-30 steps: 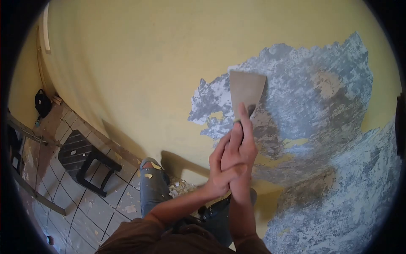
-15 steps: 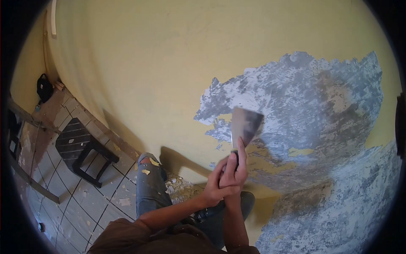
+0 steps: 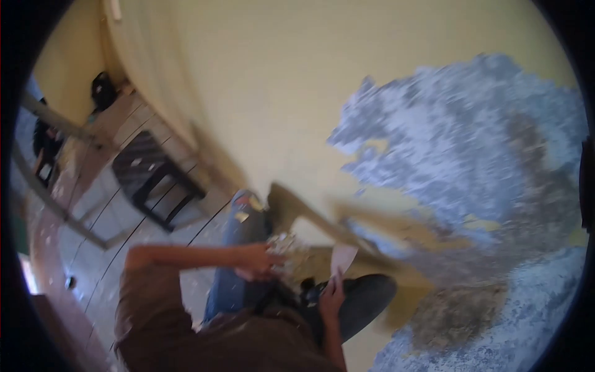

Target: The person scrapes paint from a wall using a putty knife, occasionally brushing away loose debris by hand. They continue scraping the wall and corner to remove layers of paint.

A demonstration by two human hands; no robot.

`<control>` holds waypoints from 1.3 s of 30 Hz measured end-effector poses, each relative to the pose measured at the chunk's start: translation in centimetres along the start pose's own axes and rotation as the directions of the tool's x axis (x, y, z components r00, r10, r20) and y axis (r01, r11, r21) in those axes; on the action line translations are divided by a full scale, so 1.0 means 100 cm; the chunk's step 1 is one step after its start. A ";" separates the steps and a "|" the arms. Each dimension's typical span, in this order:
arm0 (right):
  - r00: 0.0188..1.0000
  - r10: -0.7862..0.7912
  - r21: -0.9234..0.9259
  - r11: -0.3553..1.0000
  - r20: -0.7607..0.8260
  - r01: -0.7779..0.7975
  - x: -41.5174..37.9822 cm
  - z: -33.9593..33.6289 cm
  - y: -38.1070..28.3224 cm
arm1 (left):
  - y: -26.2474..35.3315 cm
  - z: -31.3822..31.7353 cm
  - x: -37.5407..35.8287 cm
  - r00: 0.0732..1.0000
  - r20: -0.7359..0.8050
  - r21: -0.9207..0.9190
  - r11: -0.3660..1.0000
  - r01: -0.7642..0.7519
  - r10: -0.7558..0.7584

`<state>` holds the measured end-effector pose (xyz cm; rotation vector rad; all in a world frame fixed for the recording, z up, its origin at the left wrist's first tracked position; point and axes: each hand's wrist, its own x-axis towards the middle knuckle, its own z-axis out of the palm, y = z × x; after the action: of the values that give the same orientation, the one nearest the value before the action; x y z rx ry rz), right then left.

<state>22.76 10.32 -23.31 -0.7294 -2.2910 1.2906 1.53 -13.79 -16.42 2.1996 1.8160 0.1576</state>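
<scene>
Holding hands (image 3: 253,261) (image 3: 331,300) apart, scraper (image 3: 343,258) in right

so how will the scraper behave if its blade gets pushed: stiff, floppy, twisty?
The scraper is probably fairly stiff: its blade looks flat, unbent. Pushed at a corner, it may twist, since the blade flares wide and only the right hand holds it.

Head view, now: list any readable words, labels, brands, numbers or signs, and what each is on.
No readable text anywhere.
Scraper in the right hand: no lettering discernible; too blurred to rule out small print.
Black bag: any marking is too small and blurred to read.
Dark stool: pale spots, no legible characters.
</scene>
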 end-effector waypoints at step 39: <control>0.946 0.260 -0.295 0.935 0.191 -0.197 0.005 -0.006 -0.045 | 0.011 -0.011 -0.012 0.491 -0.222 -0.308 0.538 0.785 -0.843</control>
<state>21.64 9.08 -19.00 -1.0167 -2.6720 1.2231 1.99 -14.94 -14.92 0.9921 2.7238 0.4885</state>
